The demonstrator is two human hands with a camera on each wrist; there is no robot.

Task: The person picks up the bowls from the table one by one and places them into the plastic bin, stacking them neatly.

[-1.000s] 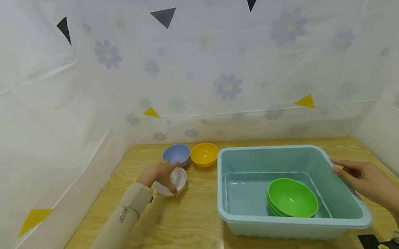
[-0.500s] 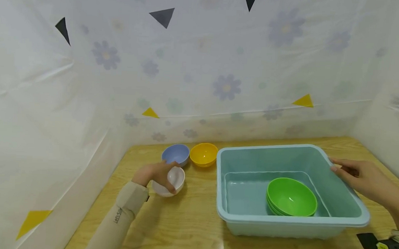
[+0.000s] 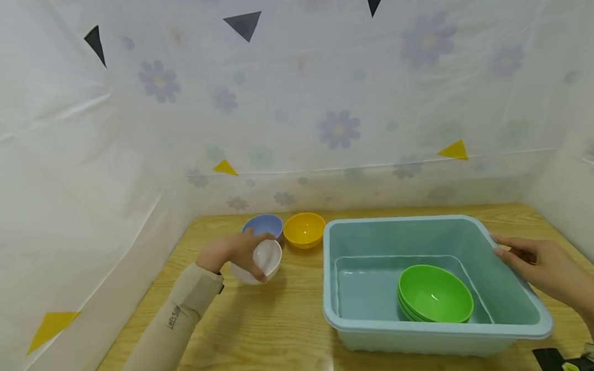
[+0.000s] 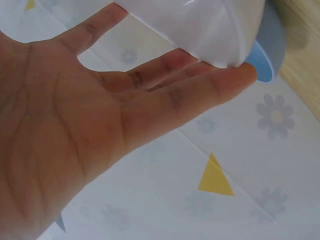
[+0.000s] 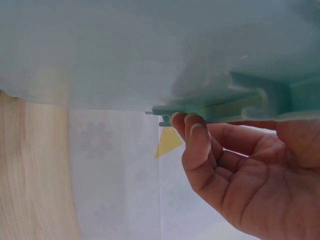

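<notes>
My left hand holds a small white bowl lifted and tilted just above the wooden table, thumb in front and fingers behind it. In the left wrist view the fingers lie under the white bowl, with the blue bowl right behind. A blue bowl and a yellow bowl stand side by side at the back. My right hand grips the right rim of a pale blue tub; its fingers curl under the tub's lip. Stacked green bowls lie inside the tub.
The wooden table is walled by a white flowered plastic sheet at the back and both sides. A black and yellow object lies at the table's front right corner.
My left hand has lifted the white bowl off the table and tilted it, drifting slightly back toward the blue bowl. The right hand stays on the tub rim.
</notes>
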